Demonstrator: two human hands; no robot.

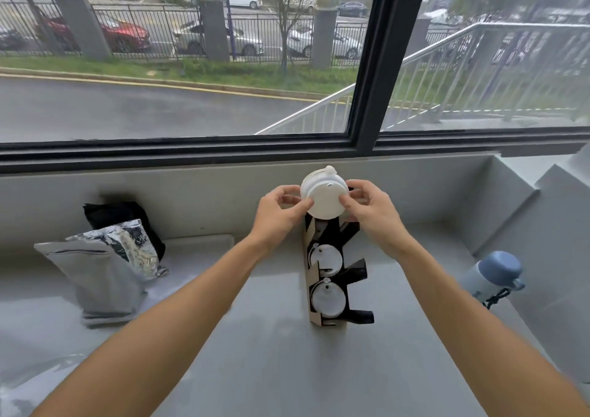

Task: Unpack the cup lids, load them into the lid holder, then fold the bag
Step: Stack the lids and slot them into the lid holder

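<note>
A short stack of white cup lids [323, 195] is held between both hands above the top of the lid holder [332, 273]. My left hand [279, 214] pinches its left rim and my right hand [372, 207] pinches its right rim. The holder is a tall black and cardboard rack standing on the grey counter. White lids sit in its middle slot [325, 258] and its lower slot [329, 298]. A clear plastic bag [38, 375] lies at the counter's near left corner, faint and partly cut off.
A silver foil pouch [102, 273] stands at the left, with a black bag [121, 217] behind it. A blue-capped bottle [491, 276] sits at the right on a lower ledge. A window wall runs along the back of the counter [271, 353].
</note>
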